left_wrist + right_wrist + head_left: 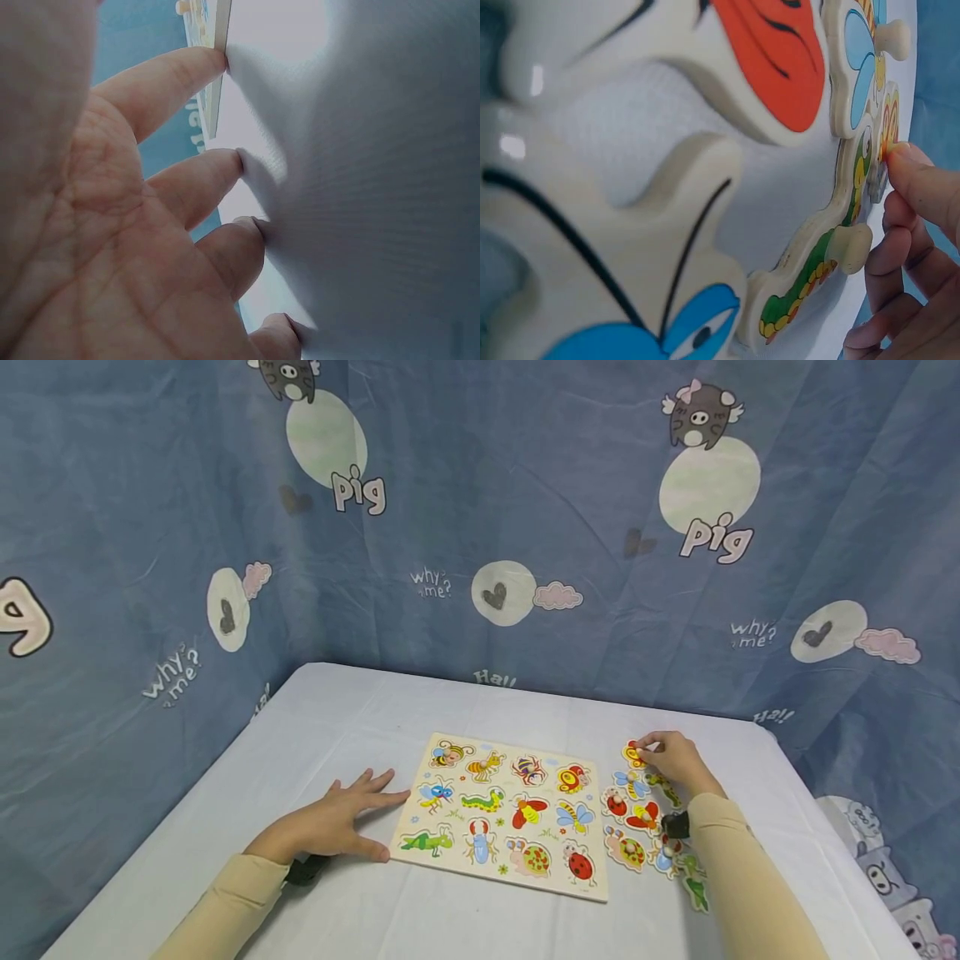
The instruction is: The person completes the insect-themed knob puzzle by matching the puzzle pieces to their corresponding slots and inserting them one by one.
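Observation:
My left hand lies with fingers spread at the left side of the wooden insect puzzle board. In the left wrist view one fingertip touches the board's edge, while other fingertips rest on the white cloth. To the right of the board, my right hand pinches the red and yellow butterfly piece between thumb and finger. That piece is partly hidden by the fingers. Just below lie the blue-winged wasp piece and the green caterpillar piece, which has a wooden knob.
More loose knobbed pieces lie right of the board: a ladybug, a red-winged insect, a snail and a grasshopper. A white cloth covers the table. Behind hangs a blue printed curtain.

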Demonstrator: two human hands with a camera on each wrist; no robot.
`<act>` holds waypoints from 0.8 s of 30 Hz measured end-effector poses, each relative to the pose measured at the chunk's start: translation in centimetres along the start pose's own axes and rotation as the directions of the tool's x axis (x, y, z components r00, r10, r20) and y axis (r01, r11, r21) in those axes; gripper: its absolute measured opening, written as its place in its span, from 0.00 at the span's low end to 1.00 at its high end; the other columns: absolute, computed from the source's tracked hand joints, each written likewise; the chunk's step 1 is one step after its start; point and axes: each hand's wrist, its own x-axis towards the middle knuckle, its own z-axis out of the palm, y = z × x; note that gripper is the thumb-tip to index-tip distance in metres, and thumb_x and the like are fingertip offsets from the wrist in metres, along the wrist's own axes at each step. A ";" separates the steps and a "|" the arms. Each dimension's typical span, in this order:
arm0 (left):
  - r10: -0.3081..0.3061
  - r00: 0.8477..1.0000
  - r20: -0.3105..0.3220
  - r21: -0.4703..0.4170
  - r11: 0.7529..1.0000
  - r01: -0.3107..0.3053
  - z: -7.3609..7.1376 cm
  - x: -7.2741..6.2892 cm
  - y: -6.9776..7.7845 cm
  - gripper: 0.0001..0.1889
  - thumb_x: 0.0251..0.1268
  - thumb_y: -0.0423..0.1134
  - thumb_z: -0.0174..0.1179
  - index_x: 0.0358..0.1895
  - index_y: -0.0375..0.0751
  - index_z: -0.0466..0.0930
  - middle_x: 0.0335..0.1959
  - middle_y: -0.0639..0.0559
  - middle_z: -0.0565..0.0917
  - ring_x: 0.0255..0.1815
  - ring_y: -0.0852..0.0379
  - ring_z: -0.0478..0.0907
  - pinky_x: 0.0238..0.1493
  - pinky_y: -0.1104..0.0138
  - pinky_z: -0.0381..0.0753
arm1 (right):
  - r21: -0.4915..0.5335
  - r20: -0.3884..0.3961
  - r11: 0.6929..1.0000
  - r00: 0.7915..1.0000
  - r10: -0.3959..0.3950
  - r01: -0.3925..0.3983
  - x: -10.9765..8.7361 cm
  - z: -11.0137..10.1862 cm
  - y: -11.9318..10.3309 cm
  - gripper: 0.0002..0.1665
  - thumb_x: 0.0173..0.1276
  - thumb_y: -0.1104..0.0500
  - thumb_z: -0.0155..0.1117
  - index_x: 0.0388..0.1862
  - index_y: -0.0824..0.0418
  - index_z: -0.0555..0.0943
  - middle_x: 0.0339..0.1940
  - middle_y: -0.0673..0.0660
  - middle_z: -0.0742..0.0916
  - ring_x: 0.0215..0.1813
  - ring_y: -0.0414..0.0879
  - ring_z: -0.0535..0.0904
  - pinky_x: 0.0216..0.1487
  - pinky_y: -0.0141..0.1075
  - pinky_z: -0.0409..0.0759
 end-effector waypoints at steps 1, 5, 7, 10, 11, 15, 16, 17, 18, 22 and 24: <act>0.001 1.000 0.000 0.000 1.000 -0.001 0.0 0.0 0.0 0.49 0.50 0.58 0.83 0.79 0.54 0.75 0.88 0.36 0.56 0.89 0.24 0.44 0.78 0.19 0.36 | -0.003 -0.003 1.000 1.000 -0.003 0.003 0.1 0.1 0.1 0.15 0.81 0.58 0.64 0.56 0.68 0.85 0.39 0.61 0.82 0.41 0.52 0.75 0.40 0.39 0.74; 0.004 1.000 0.001 0.001 1.000 -0.004 0.0 0.0 0.1 0.49 0.50 0.59 0.83 0.79 0.54 0.75 0.88 0.36 0.56 0.88 0.23 0.44 0.77 0.19 0.36 | -0.028 -0.014 0.999 0.999 -0.033 0.032 0.1 0.4 0.1 0.13 0.81 0.59 0.63 0.54 0.68 0.85 0.37 0.60 0.81 0.38 0.51 0.75 0.37 0.37 0.73; 0.005 1.000 0.001 0.003 1.000 -0.005 0.0 0.0 0.1 0.49 0.50 0.59 0.83 0.79 0.54 0.75 0.88 0.36 0.56 0.88 0.23 0.44 0.77 0.19 0.36 | -0.040 -0.022 0.998 0.999 -0.040 0.039 0.0 0.5 0.0 0.13 0.82 0.59 0.63 0.54 0.68 0.84 0.36 0.61 0.81 0.38 0.51 0.76 0.36 0.38 0.74; 0.003 1.000 0.001 0.006 1.000 -0.003 0.0 0.0 0.1 0.49 0.50 0.59 0.83 0.79 0.54 0.75 0.88 0.36 0.57 0.88 0.23 0.44 0.78 0.19 0.36 | -0.056 -0.033 0.998 0.999 -0.042 0.040 0.0 0.5 -0.4 0.14 0.82 0.59 0.62 0.55 0.69 0.83 0.37 0.61 0.82 0.38 0.51 0.76 0.37 0.38 0.74; 0.002 1.000 0.001 0.008 1.000 -0.002 0.0 0.0 0.1 0.49 0.50 0.59 0.83 0.79 0.54 0.75 0.88 0.36 0.57 0.88 0.23 0.45 0.78 0.19 0.37 | -0.057 -0.037 0.998 0.999 -0.039 0.037 0.0 0.5 -0.5 0.14 0.83 0.59 0.62 0.55 0.69 0.83 0.38 0.61 0.82 0.38 0.52 0.76 0.37 0.38 0.74; 0.000 1.000 0.000 0.009 1.000 0.000 0.0 -0.1 0.1 0.49 0.50 0.59 0.83 0.79 0.55 0.75 0.88 0.36 0.57 0.88 0.23 0.45 0.78 0.19 0.37 | -0.069 -0.041 0.997 0.998 -0.042 0.040 0.2 0.4 -0.6 0.16 0.83 0.58 0.61 0.57 0.69 0.83 0.38 0.62 0.82 0.39 0.52 0.76 0.39 0.39 0.74; 0.000 1.000 0.000 0.009 1.000 0.000 0.0 -0.1 0.1 0.49 0.50 0.59 0.83 0.79 0.55 0.75 0.88 0.36 0.57 0.88 0.23 0.45 0.78 0.19 0.37 | -0.070 -0.040 0.997 0.998 -0.041 0.039 0.3 0.3 -0.7 0.16 0.83 0.58 0.61 0.57 0.69 0.83 0.38 0.62 0.82 0.40 0.52 0.76 0.40 0.40 0.74; -0.001 1.000 -0.001 0.009 1.000 0.001 0.0 -0.1 0.1 0.49 0.50 0.59 0.83 0.79 0.55 0.75 0.88 0.36 0.57 0.88 0.24 0.45 0.78 0.19 0.37 | -0.069 -0.037 0.997 0.998 -0.041 0.038 0.3 0.3 -0.7 0.16 0.83 0.58 0.61 0.57 0.69 0.83 0.38 0.62 0.82 0.40 0.52 0.76 0.41 0.40 0.74; -0.001 1.000 -0.001 0.008 1.000 0.001 0.0 -0.1 0.1 0.49 0.50 0.59 0.83 0.79 0.55 0.75 0.88 0.36 0.57 0.88 0.24 0.45 0.78 0.19 0.37 | -0.068 -0.037 0.997 0.998 -0.041 0.039 0.3 0.3 -0.8 0.16 0.83 0.58 0.61 0.57 0.70 0.83 0.38 0.62 0.82 0.41 0.52 0.76 0.41 0.40 0.75; 0.003 1.000 -0.005 0.011 1.000 -0.003 0.0 -0.1 0.1 0.49 0.50 0.59 0.83 0.79 0.55 0.75 0.88 0.36 0.57 0.88 0.24 0.45 0.77 0.19 0.37 | -0.053 -0.031 0.998 0.999 -0.041 0.039 0.1 0.2 -1.2 0.16 0.83 0.58 0.62 0.57 0.70 0.83 0.39 0.61 0.82 0.41 0.52 0.76 0.42 0.40 0.75; 0.003 1.000 -0.005 0.014 1.000 -0.003 0.0 -0.1 0.1 0.49 0.50 0.59 0.83 0.79 0.55 0.75 0.88 0.36 0.57 0.88 0.24 0.45 0.77 0.18 0.37 | -0.049 -0.027 0.998 0.998 -0.050 0.048 -0.1 0.2 -1.3 0.16 0.83 0.58 0.62 0.57 0.70 0.83 0.38 0.61 0.82 0.40 0.52 0.75 0.40 0.40 0.75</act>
